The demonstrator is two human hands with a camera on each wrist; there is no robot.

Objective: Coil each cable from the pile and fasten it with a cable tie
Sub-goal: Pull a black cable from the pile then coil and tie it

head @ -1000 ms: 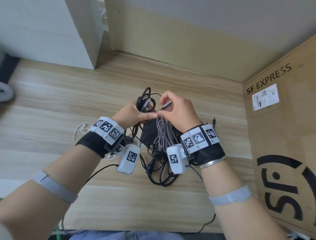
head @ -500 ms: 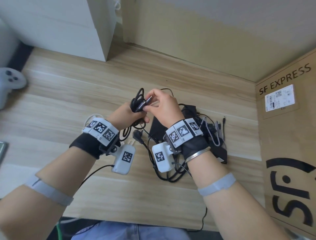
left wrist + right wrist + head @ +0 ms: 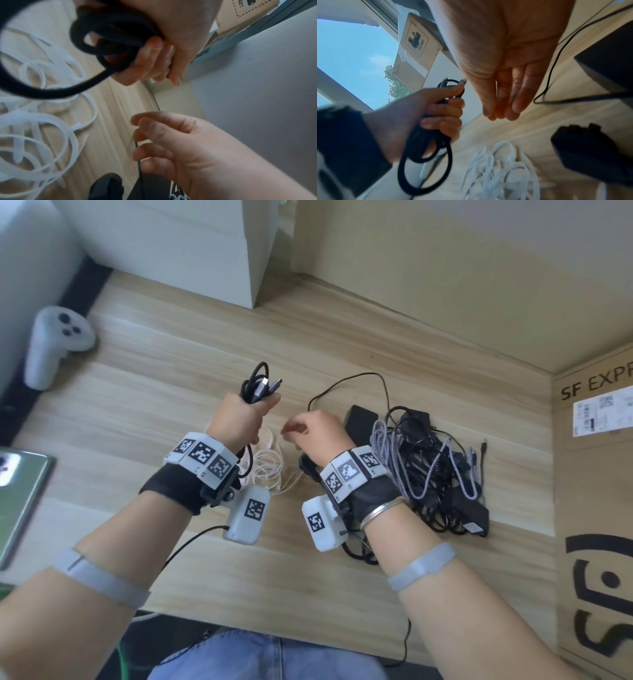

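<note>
Gripping a coiled black cable (image 3: pixel 257 386), the left hand (image 3: pixel 239 419) holds it above the wooden table (image 3: pixel 144 405), fingers wrapped round the loops. Just beside it, the right hand (image 3: pixel 317 433) hovers with relaxed fingers, holding nothing. White cable ties (image 3: pixel 270 465) lie tangled beneath both hands. Farther right sits the pile of cables (image 3: pixel 431 463), and beyond it a cardboard box (image 3: pixel 596 474).

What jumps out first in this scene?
A left hand grips a coiled black cable above the pale wooden table. To its right lies a tangled pile of black and grey braided cables; loose white cable ties lie between the wrists.
</note>
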